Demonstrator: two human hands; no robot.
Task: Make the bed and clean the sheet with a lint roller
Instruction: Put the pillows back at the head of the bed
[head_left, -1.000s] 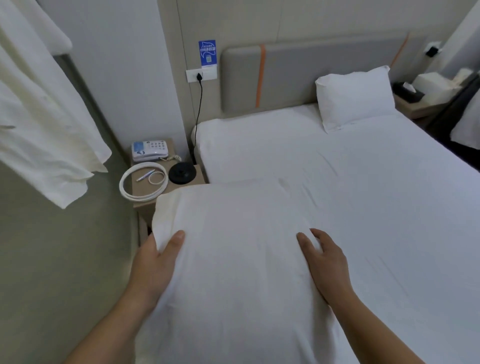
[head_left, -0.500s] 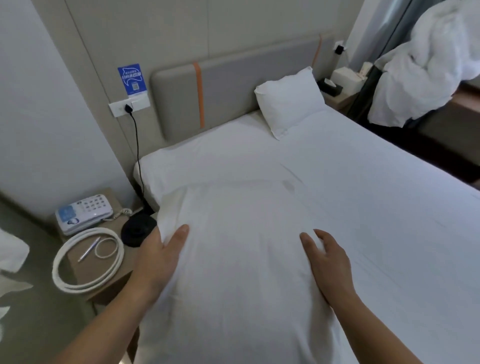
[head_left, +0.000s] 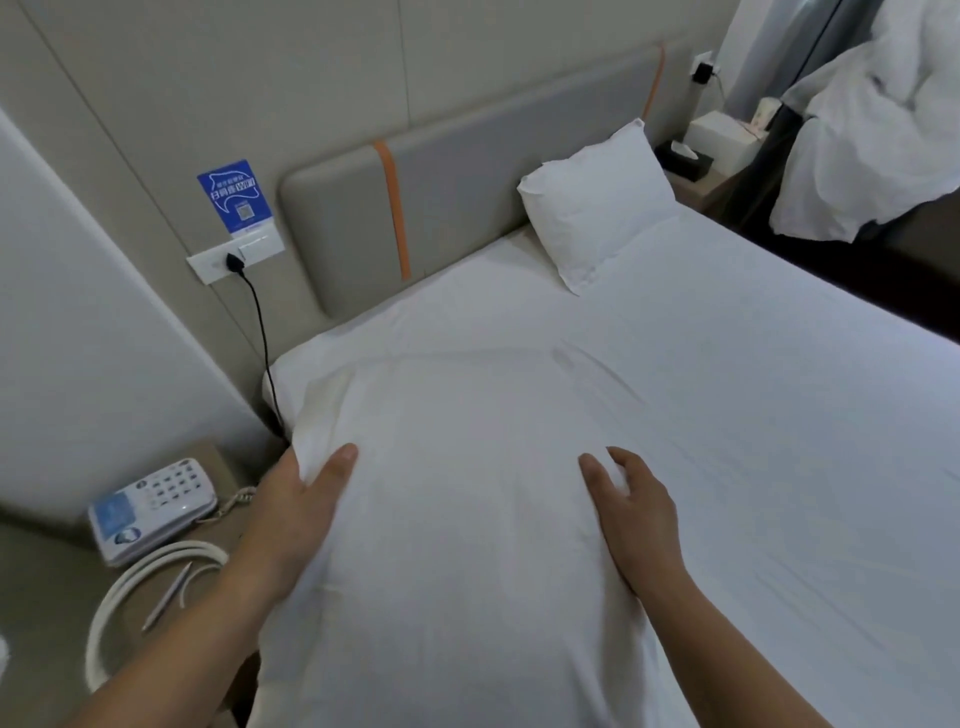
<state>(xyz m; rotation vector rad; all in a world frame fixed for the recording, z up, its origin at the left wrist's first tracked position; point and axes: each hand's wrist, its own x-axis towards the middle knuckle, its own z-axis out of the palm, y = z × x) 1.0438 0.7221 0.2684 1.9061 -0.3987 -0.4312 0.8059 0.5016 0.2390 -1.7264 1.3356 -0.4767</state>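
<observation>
I hold a white pillow out in front of me, one hand on each side. My left hand grips its left edge: the thumb lies straight across the top of the cover, and the fingers curl round the side and under, where I cannot see them. My right hand lies on the right part of the pillow with the thumb stretched forward and the fingers bent down over the far side, sunk a little in the cloth; they seem to clasp the edge, though the white folds make it hard to tell. The pillow covers the near left part of the bed, and the white sheet spreads flat to the right and beyond it, with a few faint creases. Low on my left stands a bedside table with a white telephone, a coil of white tube and a pen on it. Farther off, a second pillow leans against the grey headboard on the right. On the wall left of the headboard are a blue sign and a socket with a black plug. At the far right lies a heap of white bedding.
</observation>
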